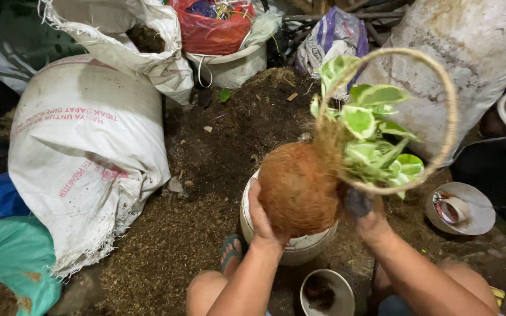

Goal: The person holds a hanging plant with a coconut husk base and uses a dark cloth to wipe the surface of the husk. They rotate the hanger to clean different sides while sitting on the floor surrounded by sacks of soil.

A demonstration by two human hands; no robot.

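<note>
Evidently the coconut-husk planter (297, 187) is cupped from the side by the left hand (263, 219) and gripped near its mouth by the right hand (370, 221), just above the white bucket (300, 246), and would best be kept tilted so the leafy plant (370, 134) and rope handle (449, 117) stay uncrushed.

Soil-strewn ground (229, 134), stuffed white sacks (83, 152)

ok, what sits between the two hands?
In the head view, the coconut-husk ball lies between the left hand and the right hand; the left hand touches it, over a white pot.
</note>
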